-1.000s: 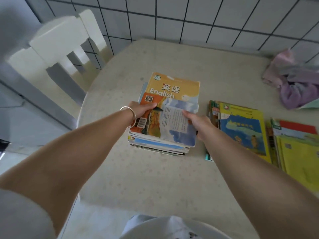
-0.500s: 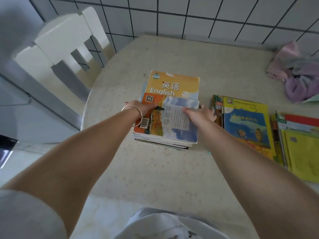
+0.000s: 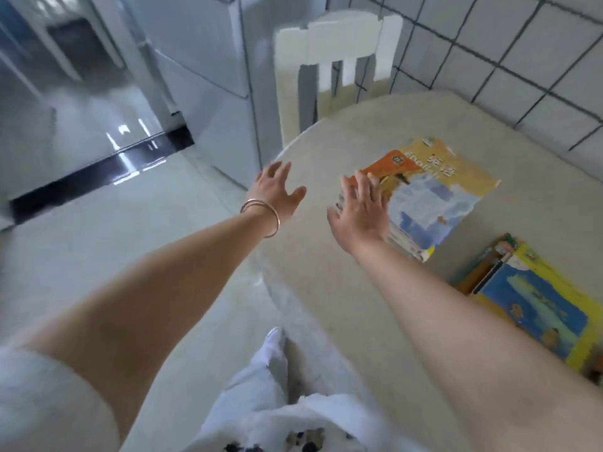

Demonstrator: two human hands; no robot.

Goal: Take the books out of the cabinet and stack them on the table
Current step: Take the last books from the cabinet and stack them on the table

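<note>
A stack of books point(image 3: 421, 203) lies on the bench point(image 3: 342, 288), toward its left edge. A second pile of books point(image 3: 528, 301) lies to its right and nearer the person (partly cut off by the frame). A chair point(image 3: 336, 70) stands behind the bench, against the tiled wall point(image 3: 522, 44). Left of the bench is open floor point(image 3: 114, 230), with a cabinet point(image 3: 202, 60) behind it.

A white slatted wooden chair point(image 3: 332, 63) stands at the far edge of the round beige table point(image 3: 375, 132), against the white tiled wall point(image 3: 509, 50) with dark grout.
</note>
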